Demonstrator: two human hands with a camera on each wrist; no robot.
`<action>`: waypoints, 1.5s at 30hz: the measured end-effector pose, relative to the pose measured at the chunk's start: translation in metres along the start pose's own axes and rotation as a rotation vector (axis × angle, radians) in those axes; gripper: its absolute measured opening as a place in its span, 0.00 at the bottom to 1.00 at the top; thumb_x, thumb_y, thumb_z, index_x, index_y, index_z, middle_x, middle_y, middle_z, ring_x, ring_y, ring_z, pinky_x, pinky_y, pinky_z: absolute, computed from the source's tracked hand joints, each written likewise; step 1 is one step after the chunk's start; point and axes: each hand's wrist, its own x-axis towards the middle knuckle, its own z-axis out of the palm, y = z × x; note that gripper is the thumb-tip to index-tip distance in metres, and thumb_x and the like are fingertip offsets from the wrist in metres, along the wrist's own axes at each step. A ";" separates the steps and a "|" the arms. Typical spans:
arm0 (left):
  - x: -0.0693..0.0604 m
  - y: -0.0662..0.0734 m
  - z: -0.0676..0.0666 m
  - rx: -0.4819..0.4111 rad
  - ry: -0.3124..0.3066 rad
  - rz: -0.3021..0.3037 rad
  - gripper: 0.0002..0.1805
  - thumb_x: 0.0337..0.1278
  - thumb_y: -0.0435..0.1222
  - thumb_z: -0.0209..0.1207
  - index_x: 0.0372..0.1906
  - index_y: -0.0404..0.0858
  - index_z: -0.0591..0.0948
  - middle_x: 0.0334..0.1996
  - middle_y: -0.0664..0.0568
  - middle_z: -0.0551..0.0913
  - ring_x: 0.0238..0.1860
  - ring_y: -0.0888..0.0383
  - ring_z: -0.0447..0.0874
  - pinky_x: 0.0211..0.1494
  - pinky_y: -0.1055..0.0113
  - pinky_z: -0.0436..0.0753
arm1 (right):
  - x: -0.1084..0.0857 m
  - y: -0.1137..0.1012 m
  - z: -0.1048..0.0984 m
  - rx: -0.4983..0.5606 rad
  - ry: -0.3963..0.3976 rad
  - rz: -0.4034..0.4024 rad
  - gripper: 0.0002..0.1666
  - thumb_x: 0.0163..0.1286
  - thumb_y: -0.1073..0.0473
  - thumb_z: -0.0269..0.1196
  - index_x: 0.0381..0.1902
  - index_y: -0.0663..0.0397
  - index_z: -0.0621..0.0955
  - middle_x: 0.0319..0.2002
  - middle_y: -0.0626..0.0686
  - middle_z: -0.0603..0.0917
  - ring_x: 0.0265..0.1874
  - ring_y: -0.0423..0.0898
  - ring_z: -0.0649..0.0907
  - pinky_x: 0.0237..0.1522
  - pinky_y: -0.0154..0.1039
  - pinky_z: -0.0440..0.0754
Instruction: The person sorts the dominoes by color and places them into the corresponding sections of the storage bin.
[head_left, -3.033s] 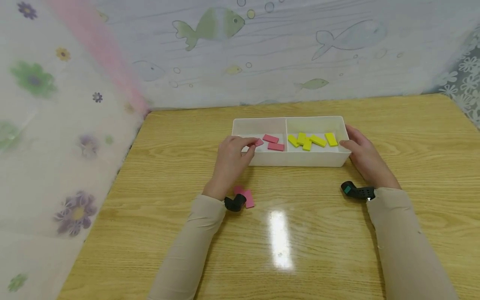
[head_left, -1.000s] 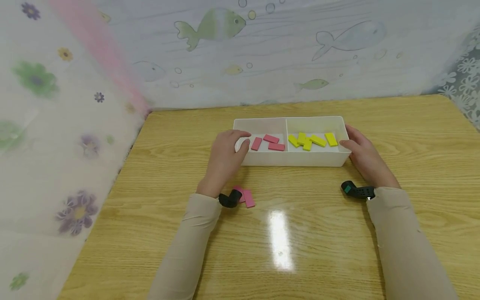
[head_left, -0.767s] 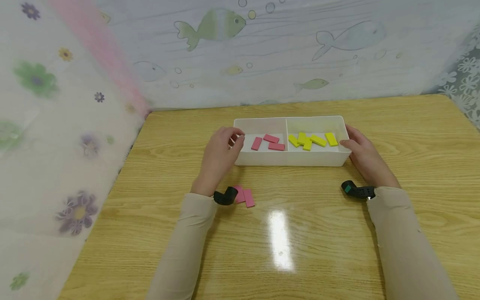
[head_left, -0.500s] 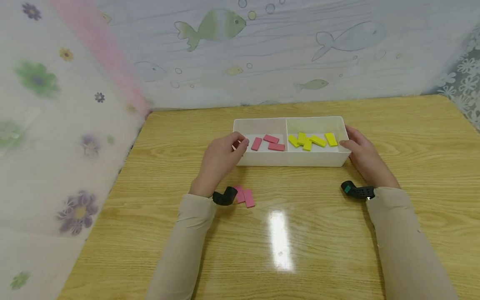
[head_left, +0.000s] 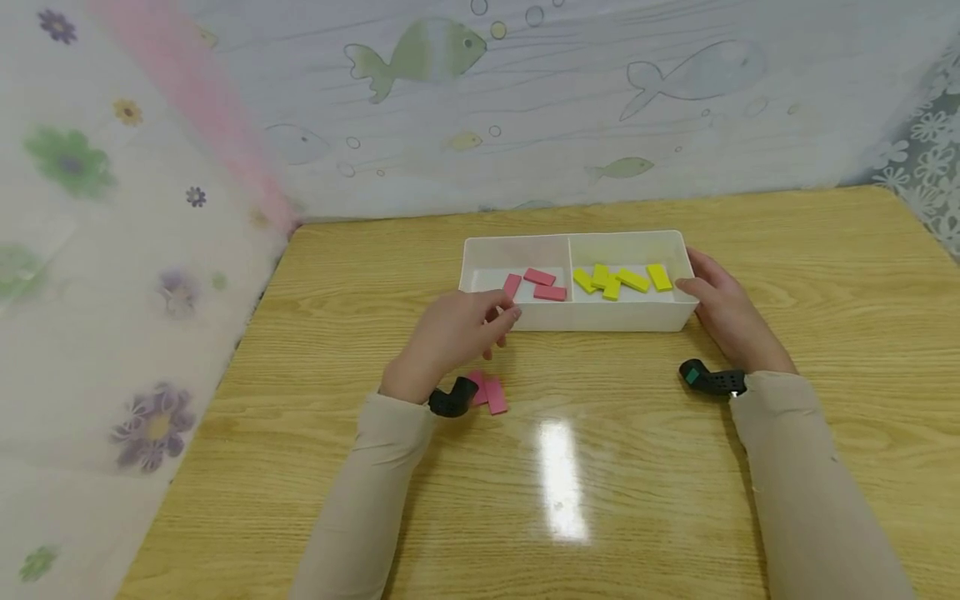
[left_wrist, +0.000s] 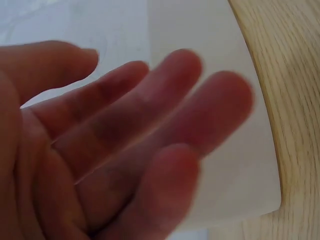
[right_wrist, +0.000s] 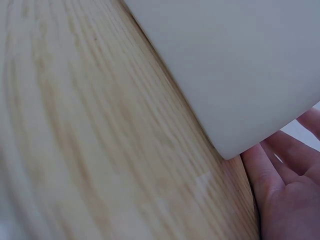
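Note:
A white two-compartment box (head_left: 607, 317) stands on the table. Three pink tiles (head_left: 551, 293) lie in its left compartment and several yellow tiles (head_left: 658, 277) in the right one. My left hand (head_left: 457, 337) hovers at the front left of the box, fingers loosely bent. In the left wrist view those fingers (left_wrist: 165, 100) are spread with nothing between them. With the thumb over the rim, my right hand (head_left: 727, 308) grips the box's right end; the right wrist view shows its fingers (right_wrist: 262, 172) against the wall. Two pink tiles (head_left: 496, 396) lie on the table beside my left wrist, one partly hidden.
The wood-grain table (head_left: 637, 483) runs back to a wall (head_left: 540, 100) with painted fish. A flowered wall (head_left: 135, 317) borders it on the left. Black wrist cameras (head_left: 453, 398) are strapped to both wrists.
My left hand let go of a pink tile in the left compartment, drew back left over the rim, then came down and right in front of the box. The right hand kept its grip.

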 end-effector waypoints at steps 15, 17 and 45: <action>-0.001 0.002 0.014 0.138 -0.201 -0.036 0.15 0.59 0.49 0.49 0.44 0.48 0.78 0.31 0.62 0.79 0.29 0.65 0.74 0.37 0.68 0.73 | 0.000 -0.001 0.000 -0.013 0.001 0.010 0.35 0.70 0.55 0.47 0.70 0.44 0.46 0.70 0.46 0.43 0.67 0.43 0.44 0.64 0.48 0.43; -0.002 0.001 0.015 0.164 -0.215 -0.055 0.16 0.59 0.50 0.49 0.45 0.47 0.77 0.35 0.61 0.78 0.32 0.65 0.73 0.40 0.68 0.73 | -0.001 -0.001 0.000 -0.017 0.001 0.012 0.35 0.70 0.55 0.47 0.70 0.44 0.46 0.69 0.45 0.43 0.67 0.43 0.45 0.64 0.48 0.44; -0.016 -0.001 0.019 0.249 -0.326 -0.077 0.23 0.45 0.46 0.61 0.50 0.47 0.75 0.31 0.59 0.71 0.32 0.60 0.71 0.33 0.67 0.70 | -0.001 -0.003 0.000 -0.008 -0.003 0.016 0.36 0.70 0.54 0.47 0.70 0.45 0.46 0.70 0.46 0.43 0.67 0.43 0.45 0.64 0.47 0.44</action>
